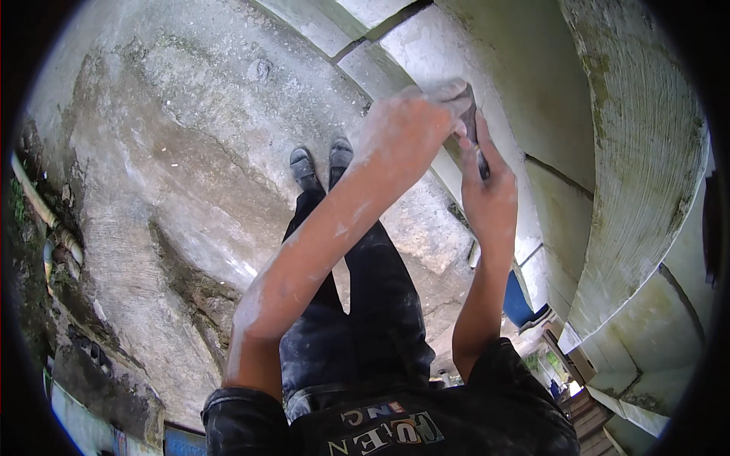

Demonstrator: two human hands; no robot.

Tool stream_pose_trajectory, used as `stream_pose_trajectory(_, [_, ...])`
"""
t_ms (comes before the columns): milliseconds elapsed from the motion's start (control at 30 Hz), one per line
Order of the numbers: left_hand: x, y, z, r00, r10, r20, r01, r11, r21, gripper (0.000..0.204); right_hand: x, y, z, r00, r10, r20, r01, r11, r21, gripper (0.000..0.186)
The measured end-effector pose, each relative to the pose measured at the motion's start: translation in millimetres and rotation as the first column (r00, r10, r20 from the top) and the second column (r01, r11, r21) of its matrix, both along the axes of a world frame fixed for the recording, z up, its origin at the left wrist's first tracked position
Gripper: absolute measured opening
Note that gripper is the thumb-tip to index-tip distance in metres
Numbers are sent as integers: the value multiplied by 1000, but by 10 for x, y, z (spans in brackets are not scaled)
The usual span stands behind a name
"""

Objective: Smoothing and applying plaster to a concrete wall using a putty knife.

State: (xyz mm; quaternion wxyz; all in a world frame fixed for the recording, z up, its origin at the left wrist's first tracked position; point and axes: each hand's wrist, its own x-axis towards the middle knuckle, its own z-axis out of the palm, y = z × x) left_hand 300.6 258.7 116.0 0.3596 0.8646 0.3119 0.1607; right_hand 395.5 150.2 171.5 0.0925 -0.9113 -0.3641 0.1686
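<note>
Closing around the handle of a dark-bladed hand tool [471, 118], the right grip [492, 191] stretches one finger along its side. The dusty left grip [426, 112] curls at the blade, how tightly I cannot tell. The tool stands out between them, tilted, over pale panels [532, 83] along the floor's right edge. Leftward, concrete floor [190, 99] spreads wide past the shoes [304, 167] toward a pipe [35, 190].

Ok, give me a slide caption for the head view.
Dusty left hand and right hand meet at a tool beside a pale wall.
</note>
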Motion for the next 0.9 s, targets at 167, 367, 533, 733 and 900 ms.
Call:
stream_pose_trajectory(167, [52, 2, -148, 993, -72, 91, 59, 989, 134, 29, 201, -61, -175, 997, 55, -45, -49, 990, 134, 49])
stream_pose_trajectory(367, [27, -92, -110, 994, -24, 104, 21, 999, 32, 29, 158, -159, -82, 987, 73, -144, -48, 984, 174, 48])
stream_pose_trajectory(533, [142, -53, -60, 994, 84, 67, -90, 991, 99, 30, 356, -44, -117, 977, 193, -93, -166, 955, 245, 49])
stream_pose_trajectory(733, [100, -103, -35, 999, 30, 40, -32, 998, 57, 27, 303, -105, -59, 983, 120, -140, -101, 986, 133, 50])
stream_pose_trajectory(900, [179, -66, -21, 992, 89, 86, -95, 993, 68, 25, 484, -13, -112, 979, 153, -138, -136, 983, 124, 48])
